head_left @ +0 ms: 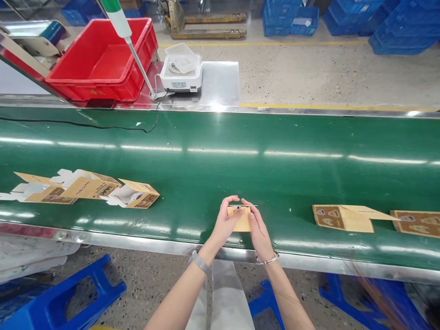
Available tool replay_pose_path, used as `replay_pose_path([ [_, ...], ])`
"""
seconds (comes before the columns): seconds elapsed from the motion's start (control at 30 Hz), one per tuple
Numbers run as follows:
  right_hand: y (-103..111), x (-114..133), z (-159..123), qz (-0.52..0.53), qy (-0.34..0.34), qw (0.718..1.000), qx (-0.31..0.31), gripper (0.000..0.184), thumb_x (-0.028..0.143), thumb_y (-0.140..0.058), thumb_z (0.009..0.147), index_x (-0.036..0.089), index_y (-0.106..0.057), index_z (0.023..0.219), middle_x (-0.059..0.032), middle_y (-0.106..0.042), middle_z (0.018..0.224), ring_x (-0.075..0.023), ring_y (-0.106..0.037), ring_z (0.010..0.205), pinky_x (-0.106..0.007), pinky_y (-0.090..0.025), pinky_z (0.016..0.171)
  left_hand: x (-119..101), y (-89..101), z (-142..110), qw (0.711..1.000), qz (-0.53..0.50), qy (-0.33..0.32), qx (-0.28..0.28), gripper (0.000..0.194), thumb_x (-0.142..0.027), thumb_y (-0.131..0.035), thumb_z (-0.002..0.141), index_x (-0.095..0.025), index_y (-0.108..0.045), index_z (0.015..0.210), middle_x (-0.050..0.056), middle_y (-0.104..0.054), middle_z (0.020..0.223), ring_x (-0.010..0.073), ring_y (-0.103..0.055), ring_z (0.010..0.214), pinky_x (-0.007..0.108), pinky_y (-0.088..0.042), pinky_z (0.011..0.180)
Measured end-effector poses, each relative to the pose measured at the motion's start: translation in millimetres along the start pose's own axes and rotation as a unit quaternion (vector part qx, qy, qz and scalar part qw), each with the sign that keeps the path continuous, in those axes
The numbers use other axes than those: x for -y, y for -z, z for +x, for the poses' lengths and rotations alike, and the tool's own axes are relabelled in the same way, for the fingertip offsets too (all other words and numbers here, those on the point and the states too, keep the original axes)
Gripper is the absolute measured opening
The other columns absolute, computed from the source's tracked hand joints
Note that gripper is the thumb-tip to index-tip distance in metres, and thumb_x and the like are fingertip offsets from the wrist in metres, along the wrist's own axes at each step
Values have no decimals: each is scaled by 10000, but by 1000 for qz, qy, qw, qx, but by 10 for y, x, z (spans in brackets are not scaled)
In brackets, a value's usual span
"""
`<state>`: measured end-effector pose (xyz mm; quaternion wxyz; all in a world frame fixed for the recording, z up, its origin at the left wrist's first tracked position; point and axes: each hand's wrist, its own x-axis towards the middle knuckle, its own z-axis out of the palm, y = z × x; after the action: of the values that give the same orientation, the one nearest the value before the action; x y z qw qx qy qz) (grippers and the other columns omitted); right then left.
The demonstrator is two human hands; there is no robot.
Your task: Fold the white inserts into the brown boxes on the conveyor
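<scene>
Between my two hands is a small tan cardboard box (243,223), close to the near edge of the green conveyor belt (213,178). My left hand (225,220) grips its left side, with the thumb over the top near the flaps. On the opposite side, my right hand (258,227) is closed along the box, fingers curving toward the far flap. Much of the box is covered by my hands. To the left lie several open printed boxes, the nearest a carton (146,195) with white flaps out. To the right rests a brown-printed carton (330,217) with one flap raised.
Another printed box (417,222) sits at the right edge. Beyond the belt are a red bin (99,59), a white scale-like device (181,75) and a pole with a black cable (113,127). Blue crates (282,18) stand on the floor behind; a blue stool (68,293) is at lower left.
</scene>
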<state>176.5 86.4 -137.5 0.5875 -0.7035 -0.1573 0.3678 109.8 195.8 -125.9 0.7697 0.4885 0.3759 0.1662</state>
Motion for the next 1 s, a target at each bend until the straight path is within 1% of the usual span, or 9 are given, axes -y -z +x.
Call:
replay_pose_path([
  [0.1,-8,-5,-58,-47,27,999,1,571,539,-396,1011,283,-388,1522,-69,-402,1614,-246,-414,1472,-462,-386,1197,16,91,-106,999,28,-40,0,513,-434,-594,924,-294,-468,1402,66,-378,1607,269,-456,1425,439,-398,1171],
  [0.17,-2,-24,-104,-76,61,995,0,707,528,-533,957,278,-281,1569,-92,-339,1644,-266,-401,1480,-471,-414,1178,8,184,-209,990,97,-103,23,661,-456,-639,895,-290,-386,1483,76,-309,1651,288,-304,1531,481,-276,1256],
  [0.3,174,14,-141,-156,122,979,52,919,473,-816,751,283,-357,1525,-124,-450,1567,-321,-492,1401,-522,-464,1131,-112,369,-340,930,283,-156,178,1015,-478,-863,687,-288,-331,1530,121,-429,1589,337,-371,1503,566,-190,1278],
  [0.43,552,167,-60,-216,182,944,168,808,436,-873,700,292,-526,1415,-94,-616,1419,-307,-603,1293,-484,-512,1091,-304,442,-271,845,407,-199,285,872,-479,-821,753,-291,-404,1495,93,-551,1506,284,-467,1450,531,-211,1282],
  [0.53,821,233,36,-280,243,904,212,844,451,-885,688,308,-531,1441,-89,-652,1389,-304,-649,1241,-465,-553,1045,-382,411,-198,788,464,-258,312,785,-426,-748,844,-286,-384,1526,90,-532,1532,280,-421,1486,535,-185,1288],
  [0.6,950,226,75,-320,299,872,219,836,438,-843,755,316,-474,1496,-95,-619,1433,-302,-643,1257,-466,-567,1033,-380,366,-172,763,484,-287,318,789,-418,-702,887,-289,-319,1564,96,-478,1571,286,-386,1506,551,-142,1293],
  [0.8,1102,-44,-126,-427,409,788,171,642,232,-622,946,279,-390,1542,-73,-550,1487,-280,-552,1367,-495,-531,1103,-167,208,-186,736,479,-357,319,732,-393,-612,957,-242,-271,1586,126,-498,1542,279,-439,1470,536,-182,1287],
  [0.9,1084,-254,-325,-445,434,776,105,635,68,-455,951,299,-386,1539,-47,-555,1475,-244,-575,1342,-472,-550,1079,-19,104,-205,740,465,-382,300,651,-324,-562,989,-226,-299,1577,136,-541,1507,261,-481,1443,502,-262,1269],
  [1.0,1078,-389,-459,-444,440,779,43,669,28,-423,930,328,-407,1527,-19,-530,1492,-233,-564,1351,-463,-523,1108,43,6,-247,745,465,-374,297,557,-317,-537,1001,-279,-379,1534,111,-576,1487,259,-497,1435,552,-237,1267],
])
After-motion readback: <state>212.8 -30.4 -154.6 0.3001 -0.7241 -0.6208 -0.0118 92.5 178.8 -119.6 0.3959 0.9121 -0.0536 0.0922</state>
